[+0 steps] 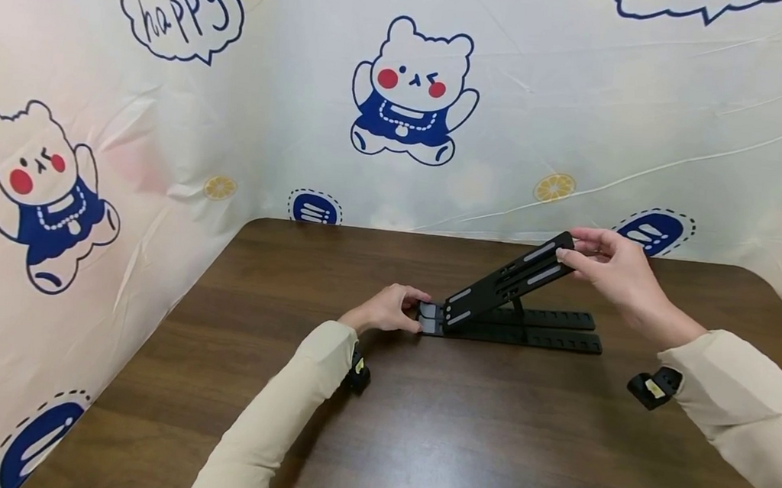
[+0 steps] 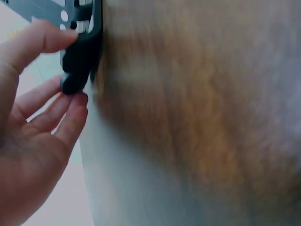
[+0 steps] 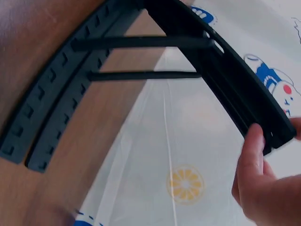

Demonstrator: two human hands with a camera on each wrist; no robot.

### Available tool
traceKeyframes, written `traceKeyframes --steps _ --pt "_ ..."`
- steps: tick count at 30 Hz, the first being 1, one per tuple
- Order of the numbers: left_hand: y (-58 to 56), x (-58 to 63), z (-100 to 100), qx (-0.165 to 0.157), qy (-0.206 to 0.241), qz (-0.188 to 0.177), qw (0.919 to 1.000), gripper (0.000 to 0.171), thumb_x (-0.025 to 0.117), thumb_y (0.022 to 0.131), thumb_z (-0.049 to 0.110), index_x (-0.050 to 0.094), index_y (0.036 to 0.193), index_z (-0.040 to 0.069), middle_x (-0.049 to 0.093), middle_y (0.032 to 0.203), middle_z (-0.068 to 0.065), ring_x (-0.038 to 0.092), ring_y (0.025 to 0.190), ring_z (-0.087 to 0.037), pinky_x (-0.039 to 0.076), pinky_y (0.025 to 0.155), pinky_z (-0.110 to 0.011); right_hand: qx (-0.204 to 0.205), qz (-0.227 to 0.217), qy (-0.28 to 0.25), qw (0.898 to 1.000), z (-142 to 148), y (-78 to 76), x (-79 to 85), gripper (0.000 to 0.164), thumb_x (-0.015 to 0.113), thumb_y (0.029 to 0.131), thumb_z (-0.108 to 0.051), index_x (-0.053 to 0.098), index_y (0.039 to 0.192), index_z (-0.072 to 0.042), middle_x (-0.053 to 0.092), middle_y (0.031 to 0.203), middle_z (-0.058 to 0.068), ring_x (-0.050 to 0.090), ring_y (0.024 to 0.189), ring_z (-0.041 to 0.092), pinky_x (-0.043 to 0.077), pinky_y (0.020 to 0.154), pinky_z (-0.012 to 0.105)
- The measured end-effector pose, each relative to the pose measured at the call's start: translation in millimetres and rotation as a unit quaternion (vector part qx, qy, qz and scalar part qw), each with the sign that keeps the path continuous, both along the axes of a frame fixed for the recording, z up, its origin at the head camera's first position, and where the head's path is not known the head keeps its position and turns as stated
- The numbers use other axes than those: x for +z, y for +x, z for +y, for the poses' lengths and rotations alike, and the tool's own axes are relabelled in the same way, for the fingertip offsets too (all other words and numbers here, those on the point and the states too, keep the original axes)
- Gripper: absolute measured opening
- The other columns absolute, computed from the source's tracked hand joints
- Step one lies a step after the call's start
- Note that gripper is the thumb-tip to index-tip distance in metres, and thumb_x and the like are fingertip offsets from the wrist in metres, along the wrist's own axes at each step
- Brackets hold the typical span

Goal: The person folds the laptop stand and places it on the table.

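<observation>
A black folding laptop stand is on the brown table, its upper frame tilted up to the right over two notched base rails. At its low hinge end, my left hand holds the stand between thumb and fingers, close over the tabletop. My right hand pinches the raised end of the upper frame, thumb on the near side. From the right wrist view, two thin support bars span from the notched rails to the underside of the upper frame.
The wooden table meets a pale cloth backdrop printed with cartoon bears along its back and left edges. A small black camera is strapped at the right wrist, another at the left.
</observation>
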State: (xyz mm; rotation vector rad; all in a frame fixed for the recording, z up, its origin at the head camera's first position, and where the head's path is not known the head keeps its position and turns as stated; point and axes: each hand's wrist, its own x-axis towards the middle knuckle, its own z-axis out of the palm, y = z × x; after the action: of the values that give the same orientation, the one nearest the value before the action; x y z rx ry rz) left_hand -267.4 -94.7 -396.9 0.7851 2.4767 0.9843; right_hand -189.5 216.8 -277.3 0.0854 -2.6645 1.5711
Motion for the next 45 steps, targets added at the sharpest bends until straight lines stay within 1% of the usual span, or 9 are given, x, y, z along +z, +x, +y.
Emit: traceKeyframes --steps 5,8,11,14,21,23,30,39,45 --pt "4.3 0.0 2 0.013 -0.011 0.015 0.9997 0.051 0.068 0.073 0.006 0.051 0.121 0.001 0.052 0.119 -0.012 0.050 0.105 -0.024 0.040 0.091 -0.034 0.045 -0.024 0.005 0.999 11 0.8 2.4 0.063 0.051 0.087 -0.040 0.033 0.134 -0.004 0.039 0.126 0.015 0.055 0.084 -0.002 0.044 0.073 0.013" --pt "6.8 0.6 3 0.022 -0.009 0.015 0.9996 0.053 0.068 0.073 0.006 0.050 0.122 0.000 0.053 0.117 -0.014 0.050 0.103 -0.024 0.040 0.090 -0.035 0.062 -0.030 -0.028 0.997 19 -0.1 -2.6 0.061 0.047 0.089 -0.040 0.032 0.134 -0.002 0.038 0.130 0.012 0.053 0.090 -0.003 0.044 0.078 0.014" --pt "8.7 0.2 2 0.029 -0.007 0.017 0.9994 0.054 0.069 0.073 0.006 0.049 0.123 0.000 0.053 0.117 -0.014 0.050 0.104 -0.024 0.041 0.089 -0.034 0.075 -0.036 -0.056 0.995 32 -3.1 -14.1 0.059 0.045 0.091 -0.037 0.031 0.133 0.002 0.046 0.121 -0.001 0.052 0.093 -0.004 0.044 0.079 0.015" --pt "10.3 -0.6 2 0.033 -0.005 0.019 0.9993 0.055 0.069 0.073 0.007 0.048 0.124 0.000 0.052 0.118 -0.013 0.050 0.104 -0.024 0.041 0.089 -0.034 0.086 -0.050 -0.031 0.995 48 -5.8 -30.3 0.058 0.045 0.091 -0.035 0.032 0.132 0.005 0.052 0.110 -0.008 0.054 0.090 -0.005 0.044 0.077 0.014" --pt "11.9 -1.6 3 0.044 -0.008 0.017 0.9988 0.056 0.069 0.073 0.007 0.047 0.124 -0.002 0.051 0.120 -0.014 0.050 0.106 -0.024 0.040 0.089 -0.034 0.116 -0.088 0.063 0.987 70 -10.6 -67.5 0.055 0.051 0.090 -0.031 0.037 0.130 0.004 0.045 0.124 0.023 0.049 0.088 -0.008 0.044 0.080 0.023" --pt "12.6 -1.8 3 0.048 -0.010 0.016 0.9987 0.056 0.068 0.073 0.007 0.047 0.124 -0.002 0.051 0.120 -0.015 0.049 0.106 -0.024 0.040 0.089 -0.034 0.119 -0.087 0.079 0.986 73 -11.8 -75.2 0.056 0.054 0.089 -0.030 0.037 0.130 0.004 0.044 0.125 0.025 0.050 0.092 -0.004 0.043 0.082 0.028" --pt "14.2 0.3 4 0.053 -0.005 0.015 0.9985 0.057 0.068 0.072 0.006 0.047 0.124 -0.001 0.051 0.119 -0.015 0.049 0.105 -0.024 0.040 0.089 -0.034 0.138 -0.097 0.098 0.981 77 -11.5 -96.5 0.063 0.061 0.084 -0.027 0.035 0.128 0.010 0.039 0.126 0.032 0.041 0.111 0.041 0.039 0.086 0.051" --pt "13.9 -0.8 6 0.057 0.000 0.016 0.9982 0.056 0.068 0.071 0.005 0.048 0.123 -0.001 0.052 0.119 -0.015 0.049 0.106 -0.025 0.040 0.089 -0.033 0.147 -0.074 0.144 0.976 77 -12.9 -117.4 0.068 0.069 0.077 -0.025 0.038 0.125 0.012 0.046 0.116 0.033 0.048 0.101 0.038 0.039 0.082 0.047" --pt "12.4 -1.2 5 0.059 -0.004 0.006 0.9982 0.056 0.069 0.072 0.006 0.048 0.123 0.001 0.052 0.119 -0.013 0.049 0.106 -0.023 0.040 0.089 -0.033 0.163 -0.056 0.147 0.974 76 -13.0 -120.2 0.071 0.073 0.073 -0.021 0.038 0.124 0.013 0.033 0.122 0.033 0.040 0.104 0.044 0.036 0.085 0.055"
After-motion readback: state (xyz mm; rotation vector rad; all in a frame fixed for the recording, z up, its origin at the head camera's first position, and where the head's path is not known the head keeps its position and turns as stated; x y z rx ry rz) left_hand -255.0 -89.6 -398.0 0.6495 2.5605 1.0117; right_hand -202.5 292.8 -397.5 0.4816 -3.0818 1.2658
